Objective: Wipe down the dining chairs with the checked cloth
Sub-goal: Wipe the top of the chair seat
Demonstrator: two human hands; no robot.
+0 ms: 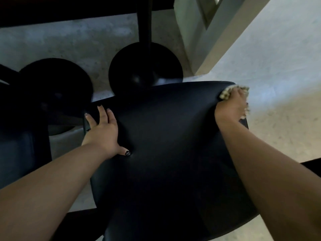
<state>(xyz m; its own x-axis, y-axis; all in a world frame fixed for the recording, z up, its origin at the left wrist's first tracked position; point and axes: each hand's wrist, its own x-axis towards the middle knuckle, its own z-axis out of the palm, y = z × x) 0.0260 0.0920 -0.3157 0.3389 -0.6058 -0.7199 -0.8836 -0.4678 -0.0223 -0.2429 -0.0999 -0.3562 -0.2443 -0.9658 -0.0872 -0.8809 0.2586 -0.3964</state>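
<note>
A black padded dining chair seat fills the middle of the view below me. My left hand lies flat on the seat's left side, fingers spread and straight, thumb pressing a dent into the padding. My right hand is at the seat's far right corner, pressing the checked cloth against the edge. The cloth shows pale and bunched around and under the hand; most of it is hidden by the hand.
A round black table base with its pole stands just beyond the seat. A second round black base and another dark chair are at the left. A grey wall corner rises at the back right. Pale concrete floor lies to the right.
</note>
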